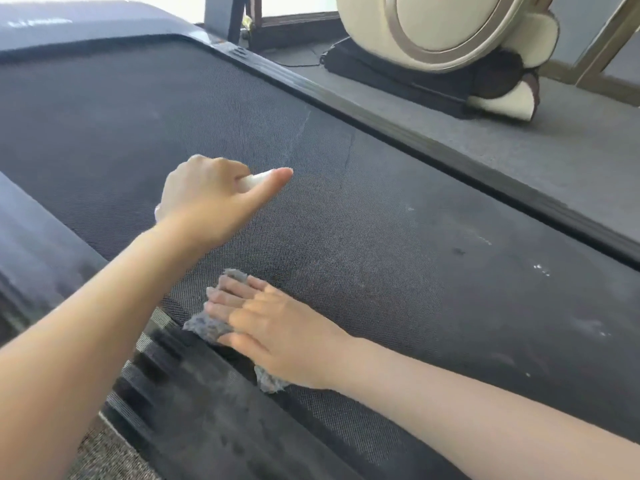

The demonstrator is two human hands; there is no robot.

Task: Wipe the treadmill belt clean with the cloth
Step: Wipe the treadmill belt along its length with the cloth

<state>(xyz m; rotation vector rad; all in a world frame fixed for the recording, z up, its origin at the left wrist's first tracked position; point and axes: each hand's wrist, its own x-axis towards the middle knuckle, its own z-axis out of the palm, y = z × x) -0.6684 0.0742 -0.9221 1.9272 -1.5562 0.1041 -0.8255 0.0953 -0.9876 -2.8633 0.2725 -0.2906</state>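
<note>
Grey floor (571,150) runs along the far side of the treadmill, where a cream-coloured machine (450,36) stands under bright window light. Most of the view is the dark woven treadmill belt (381,202), framed by a ridged side rail (194,410) at its near edge and a second rail (415,140) at its far edge.

The cloth (204,325), grey and bunched, lies on the belt right at the near edge, partly touching the near rail. The right hand (273,327) presses it flat, fingers straight and spread rather than curled round it. The left hand (207,202) hovers further in over the belt, clenched round a small white object (254,180) with the thumb stretched out; what that object is cannot be told.

The step in hand looks like a pass along the near margin of the belt. Pale specks (540,270) and faint smears show toward the right end, so much of the surface likely needs work. To do it well, keep the palm weight even so the cloth does not slip out from under the fingers, work in overlapping strokes from the near edge to the far edge, and refold the cloth once it loads with dust. Catching the cloth in the seam beside the rail is the main risk
</note>
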